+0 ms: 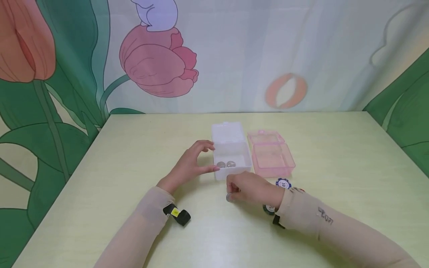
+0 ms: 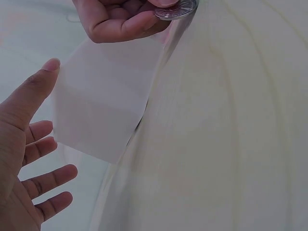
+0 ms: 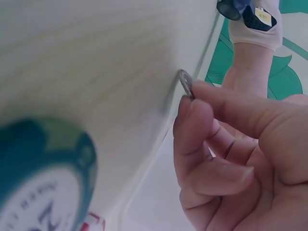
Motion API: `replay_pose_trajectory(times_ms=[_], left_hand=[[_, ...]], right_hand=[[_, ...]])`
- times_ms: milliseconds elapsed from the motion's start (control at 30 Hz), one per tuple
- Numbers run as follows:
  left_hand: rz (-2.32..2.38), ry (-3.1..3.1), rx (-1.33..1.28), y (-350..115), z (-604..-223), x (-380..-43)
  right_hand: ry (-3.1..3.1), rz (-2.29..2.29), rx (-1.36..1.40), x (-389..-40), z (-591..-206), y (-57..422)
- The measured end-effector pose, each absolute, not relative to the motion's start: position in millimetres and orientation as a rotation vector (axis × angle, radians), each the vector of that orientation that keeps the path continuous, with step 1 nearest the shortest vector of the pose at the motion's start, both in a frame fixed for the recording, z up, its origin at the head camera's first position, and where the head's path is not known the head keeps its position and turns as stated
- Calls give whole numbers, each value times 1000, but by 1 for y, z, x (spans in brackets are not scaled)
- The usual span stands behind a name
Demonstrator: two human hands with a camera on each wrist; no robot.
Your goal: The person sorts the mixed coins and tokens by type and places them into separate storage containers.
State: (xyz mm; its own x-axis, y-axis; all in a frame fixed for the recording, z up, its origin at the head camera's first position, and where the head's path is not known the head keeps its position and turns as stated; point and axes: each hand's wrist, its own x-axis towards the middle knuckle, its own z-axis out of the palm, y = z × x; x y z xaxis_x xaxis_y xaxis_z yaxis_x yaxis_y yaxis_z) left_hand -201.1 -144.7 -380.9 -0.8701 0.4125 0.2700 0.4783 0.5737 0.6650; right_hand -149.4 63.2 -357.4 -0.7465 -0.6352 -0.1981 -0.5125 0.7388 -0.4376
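A silver coin [image 1: 229, 197] is pinched on edge between the thumb and fingers of my right hand [image 1: 249, 188], low over the table in front of the white box [image 1: 233, 174]. The right wrist view shows the coin [image 3: 185, 83] at the fingertips. That box is translucent, its lid laid back, and two silver coins [image 1: 231, 163] lie inside at the near left. My left hand [image 1: 189, 162] rests at the box's left side, thumb at the near corner and fingers at the side edge, loosely spread in the left wrist view.
Right beside the white box is a pink translucent box [image 1: 273, 172], lid back. A blue-and-white poker chip [image 1: 283, 182] and a green one [image 1: 269, 209] lie partly hidden by my right forearm. A patterned curtain [image 1: 234, 56] hangs behind the table [image 1: 151, 130].
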Motion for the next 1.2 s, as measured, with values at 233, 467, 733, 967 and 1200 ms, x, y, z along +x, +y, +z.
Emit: replay_pose_trajectory(times_ms=[233, 467, 733, 967, 1200], left_hand=[[-1181, -2713, -774, -145, -380, -202], [-1173, -2706, -771, -146, -379, -204], [-1206, -2674, -804, -145, -377, -204], [-1220, -2672, -793, -144, -378, -204], [-1216, -2708, -766, -144, -381, -202]], right_hand=[[2514, -650, -907, -156, -349, 67], [2436, -743, -922, -166, -334, 70], [2392, -781, -939, -174, -320, 74], [2395, -839, -914, -181, -308, 75], [2347, -964, -878, -195, -310, 75]])
